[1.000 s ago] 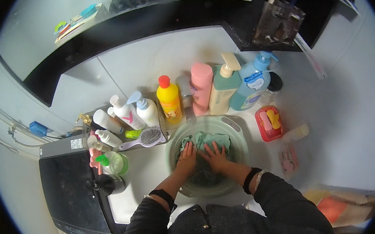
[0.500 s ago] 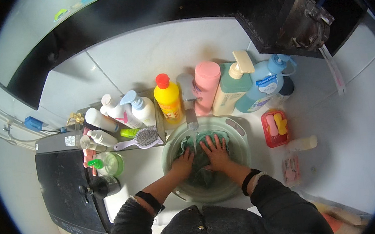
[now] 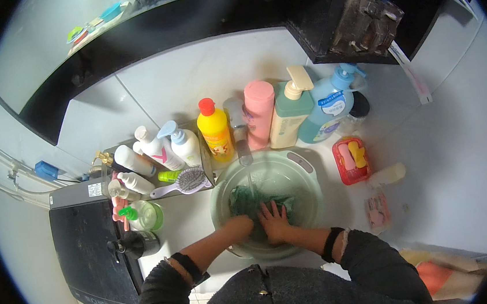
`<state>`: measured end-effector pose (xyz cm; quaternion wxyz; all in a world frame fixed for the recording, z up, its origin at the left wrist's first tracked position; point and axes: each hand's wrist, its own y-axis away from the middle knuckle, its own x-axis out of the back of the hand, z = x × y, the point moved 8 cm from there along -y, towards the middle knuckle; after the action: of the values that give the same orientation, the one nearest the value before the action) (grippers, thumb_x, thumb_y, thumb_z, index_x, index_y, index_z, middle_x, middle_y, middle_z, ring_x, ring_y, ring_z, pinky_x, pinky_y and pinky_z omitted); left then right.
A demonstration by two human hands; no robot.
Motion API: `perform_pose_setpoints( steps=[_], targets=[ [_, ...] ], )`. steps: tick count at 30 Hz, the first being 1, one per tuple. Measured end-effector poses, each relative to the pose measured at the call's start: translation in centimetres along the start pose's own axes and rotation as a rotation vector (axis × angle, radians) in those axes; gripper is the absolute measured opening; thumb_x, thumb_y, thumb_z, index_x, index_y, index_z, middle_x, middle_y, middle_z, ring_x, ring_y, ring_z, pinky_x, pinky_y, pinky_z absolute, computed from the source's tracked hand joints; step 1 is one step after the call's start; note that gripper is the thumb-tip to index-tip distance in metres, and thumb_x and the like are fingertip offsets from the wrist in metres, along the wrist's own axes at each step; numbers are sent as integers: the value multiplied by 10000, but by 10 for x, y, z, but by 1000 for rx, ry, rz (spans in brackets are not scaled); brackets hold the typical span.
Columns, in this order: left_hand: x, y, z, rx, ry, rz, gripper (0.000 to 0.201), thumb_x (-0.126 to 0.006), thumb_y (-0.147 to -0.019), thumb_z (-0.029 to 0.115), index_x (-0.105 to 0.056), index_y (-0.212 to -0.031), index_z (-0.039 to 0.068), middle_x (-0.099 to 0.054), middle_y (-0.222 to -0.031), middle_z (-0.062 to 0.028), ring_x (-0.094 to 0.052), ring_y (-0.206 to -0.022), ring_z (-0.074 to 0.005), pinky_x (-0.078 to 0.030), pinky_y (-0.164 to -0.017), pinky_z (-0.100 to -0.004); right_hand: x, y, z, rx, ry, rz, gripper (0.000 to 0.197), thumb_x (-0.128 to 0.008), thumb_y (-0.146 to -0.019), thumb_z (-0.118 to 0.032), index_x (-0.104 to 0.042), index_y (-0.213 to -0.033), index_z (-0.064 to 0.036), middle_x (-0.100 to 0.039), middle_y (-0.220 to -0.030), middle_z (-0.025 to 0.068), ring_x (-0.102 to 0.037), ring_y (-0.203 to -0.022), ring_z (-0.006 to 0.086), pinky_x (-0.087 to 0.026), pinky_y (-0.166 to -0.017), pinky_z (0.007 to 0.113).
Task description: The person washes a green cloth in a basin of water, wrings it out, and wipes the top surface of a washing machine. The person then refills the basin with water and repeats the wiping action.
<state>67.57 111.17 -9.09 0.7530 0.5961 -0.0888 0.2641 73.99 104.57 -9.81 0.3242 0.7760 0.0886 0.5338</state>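
Note:
A dark green wet cloth [image 3: 246,200] lies bunched in water in a pale green plastic basin [image 3: 315,195]. Water runs onto it in a thin stream from the faucet [image 3: 244,152] at the basin's far side. My left hand [image 3: 238,227] is curled closed at the cloth's near left part, its fingertips turned down out of sight. Beside it, my right hand [image 3: 274,224] lies flat on the cloth with the fingers spread.
Behind the basin stand a yellow bottle [image 3: 215,132], a pink bottle [image 3: 259,116] and pump bottles [image 3: 292,116]. Leftward are a hairbrush [image 3: 191,180], a green-topped pump bottle [image 3: 145,215] and a black washing machine [image 3: 89,246]. A red soap dish [image 3: 352,168] sits to the right.
Both hands have drawn back toward the basin's near side. My left hand has gone from spread fingers to curled. The cloth is bunched differently, and more water shows at the basin's far side.

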Motion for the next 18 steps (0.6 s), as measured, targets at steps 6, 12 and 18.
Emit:
perform_pose_setpoints(
  steps=[6, 12, 18],
  targets=[
    [64, 8, -10, 120, -273, 934, 670, -636, -699, 182, -383, -1291, -2, -297, -1372, -254, -308, -1282, -344, -324, -999, -474, 20, -10, 11, -143, 8, 247, 1096, -730, -548, -537, -186, -1413, -140, 31, -1488, 115, 60, -1329, 446, -51, -1002, 651],
    [38, -35, -28, 231, -457, 972, 1056, -797, -497, 390, -300, -1312, -62, -167, -1416, -268, -156, -1324, -418, -157, -1067, -502, 28, -8, 10, -14, 84, 253, 1047, -688, -606, -546, -180, -1415, -120, -7, -1486, 120, 24, -1335, 430, -54, -1004, 647],
    [24, -45, -33, 148, -52, 629, 612, -492, -810, 284, -332, -1336, 16, -202, -1441, -191, -136, -1355, -327, -74, -1091, -467, 8, -13, 18, -90, 131, 110, 964, -662, -650, -529, -203, -1415, -166, -32, -1481, 140, 30, -1335, 434, -55, -1007, 647]
  ],
)
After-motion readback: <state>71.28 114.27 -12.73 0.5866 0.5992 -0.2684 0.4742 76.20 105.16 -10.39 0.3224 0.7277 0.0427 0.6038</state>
